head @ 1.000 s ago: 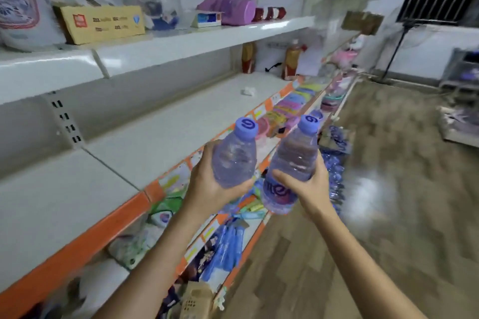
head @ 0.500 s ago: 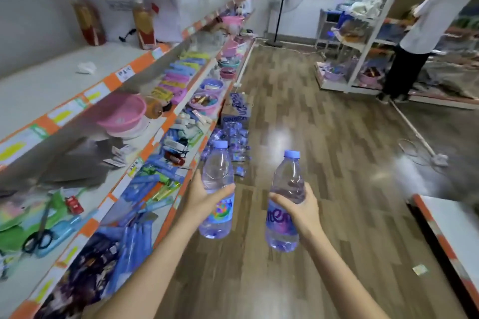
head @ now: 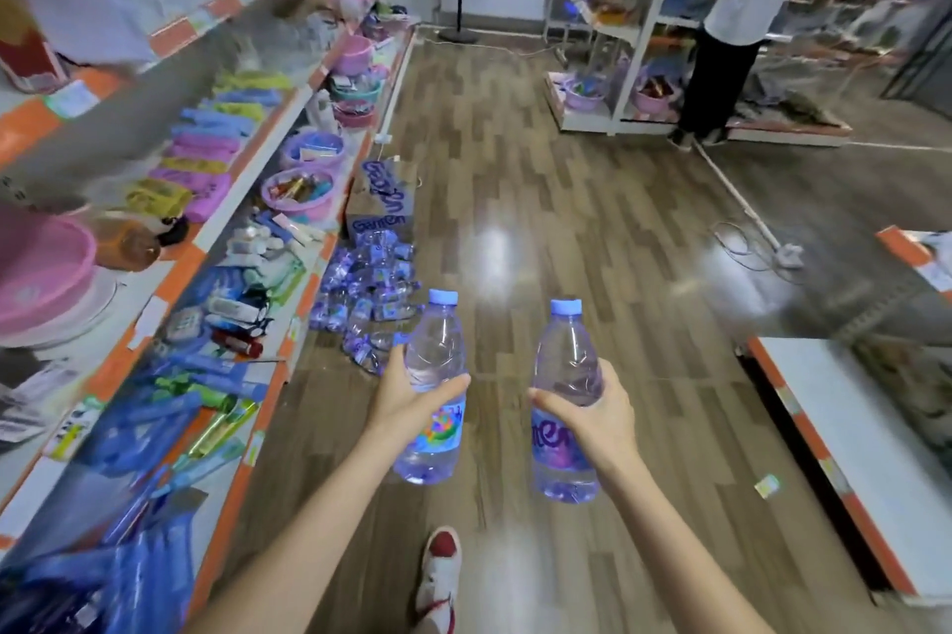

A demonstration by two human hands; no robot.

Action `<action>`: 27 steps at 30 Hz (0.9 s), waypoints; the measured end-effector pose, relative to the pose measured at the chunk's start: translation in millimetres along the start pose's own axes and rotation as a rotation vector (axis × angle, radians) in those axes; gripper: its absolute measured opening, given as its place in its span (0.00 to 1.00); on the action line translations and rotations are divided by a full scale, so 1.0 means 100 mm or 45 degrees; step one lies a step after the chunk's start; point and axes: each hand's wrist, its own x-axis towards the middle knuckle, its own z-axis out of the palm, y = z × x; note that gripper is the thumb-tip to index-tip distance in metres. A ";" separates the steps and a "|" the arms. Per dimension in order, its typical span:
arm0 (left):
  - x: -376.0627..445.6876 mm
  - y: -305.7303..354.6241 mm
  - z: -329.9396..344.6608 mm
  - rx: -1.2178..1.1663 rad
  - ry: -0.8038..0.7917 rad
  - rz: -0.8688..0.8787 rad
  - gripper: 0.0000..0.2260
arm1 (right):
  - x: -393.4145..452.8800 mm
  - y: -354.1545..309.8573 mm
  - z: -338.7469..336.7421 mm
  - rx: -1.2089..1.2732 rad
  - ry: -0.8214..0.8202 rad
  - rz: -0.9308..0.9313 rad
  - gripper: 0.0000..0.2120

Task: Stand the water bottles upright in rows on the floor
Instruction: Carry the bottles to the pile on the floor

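Clear bottle upright in left grip, 2nd bottle in right grip, both fully wrapped, lower than before, floor pile nearer

Both forearms are bare from the lower edge of the frame up to the wrists — no sleeve, cuff, watch or band shows on either; the left hand at about 11 o'clock from the picture's centre-bottom and the right hand at about 1 o'clock wear no gloves and no rings that can be made out; at 6 o'clock one foot wears a white shoe with a red toe cap — its laces and trim are blurred.
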 end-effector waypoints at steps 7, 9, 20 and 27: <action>1.40 0.41 0.40 0.029 -0.084 -0.015 0.29 | 1.28 -0.25 -0.02 -0.054 0.091 0.030 0.31; 1.76 0.58 0.54 0.047 -0.100 0.004 0.26 | 1.62 -0.33 -0.06 -0.054 0.125 0.034 0.31; 3.45 1.12 1.50 0.133 -0.093 0.052 0.20 | 3.53 -0.48 -0.34 0.054 0.134 0.076 0.26; 4.46 1.50 2.04 0.159 0.059 0.049 0.18 | 5.00 -0.67 -0.50 0.073 -0.028 0.050 0.23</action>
